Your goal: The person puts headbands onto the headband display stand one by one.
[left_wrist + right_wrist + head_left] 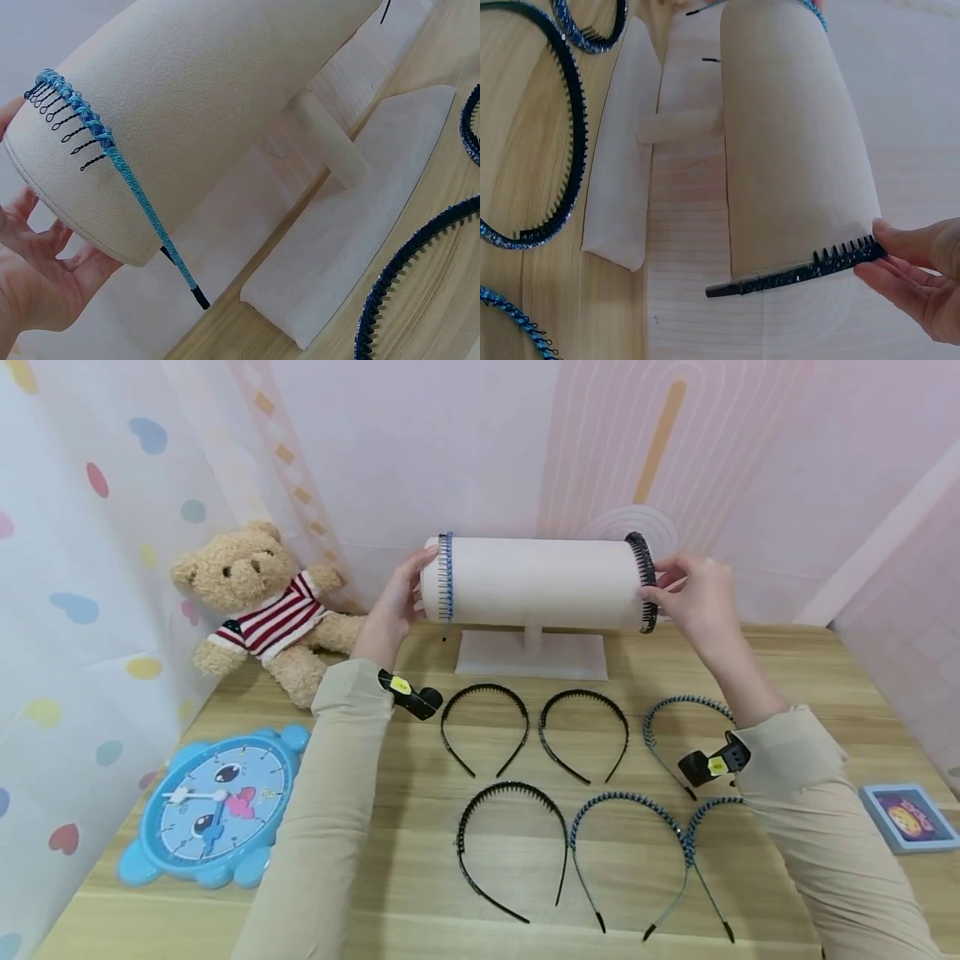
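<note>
A cream padded headband stand (540,581) lies crosswise, its roll raised on a post above a flat base. My left hand (395,602) holds the roll's left end; in the left wrist view, the fingers (52,240) bend around the end's rim. Just beside them a blue headband (447,578) with wire loops sits over the roll. At the opposite end, my right hand (697,597) pinches a black toothed headband (642,581) between thumb and fingers. In the right wrist view, this black headband (795,277) lies across the roll's edge, its teeth towards the roll.
Several headbands lie on the wooden table in front of the stand, among them a black one (513,789) and a blue one (630,797). To the left are a teddy bear (262,602) and a blue clock (217,810). A small blue frame (909,818) lies far right.
</note>
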Demonstrator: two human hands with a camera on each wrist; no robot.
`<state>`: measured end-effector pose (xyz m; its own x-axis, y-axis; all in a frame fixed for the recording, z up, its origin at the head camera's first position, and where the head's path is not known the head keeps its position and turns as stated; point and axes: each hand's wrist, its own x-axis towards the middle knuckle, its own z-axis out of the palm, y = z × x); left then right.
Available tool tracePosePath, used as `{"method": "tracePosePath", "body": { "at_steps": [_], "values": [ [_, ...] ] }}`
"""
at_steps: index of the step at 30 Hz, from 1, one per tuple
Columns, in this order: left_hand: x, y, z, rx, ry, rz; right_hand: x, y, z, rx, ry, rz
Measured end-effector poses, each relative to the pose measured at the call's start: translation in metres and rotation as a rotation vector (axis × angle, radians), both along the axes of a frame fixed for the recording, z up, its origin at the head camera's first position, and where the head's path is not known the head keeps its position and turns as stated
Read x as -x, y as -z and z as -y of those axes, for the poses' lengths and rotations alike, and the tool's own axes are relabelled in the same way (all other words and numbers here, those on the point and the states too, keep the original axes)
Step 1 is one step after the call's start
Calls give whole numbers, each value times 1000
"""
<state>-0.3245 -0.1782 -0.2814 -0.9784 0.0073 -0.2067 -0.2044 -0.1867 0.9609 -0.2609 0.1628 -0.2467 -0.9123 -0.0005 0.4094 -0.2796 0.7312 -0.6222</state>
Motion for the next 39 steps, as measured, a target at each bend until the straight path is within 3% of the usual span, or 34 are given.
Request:
{"method": "tracePosePath", "body": {
  "at_steps": [6,12,15,21,28,39],
  "values": [
    [2,1,1,-8,-11,3,9,-6,-12,-8,-70,180],
    [7,5,2,-14,-1,1,29,-11,-34,-193,-393,192],
    [10,8,2,-18,13,8,35,-17,-40,-241,-480,255],
    [10,8,1,-11,15,7,36,-26,-36,-270,-440,383],
    [11,6,8,-19,4,4,41,-32,-16,-352,-384,310],
    [1,0,-2,3,6,-17,48,-35,18,-423,-428,214]
  ]
}}
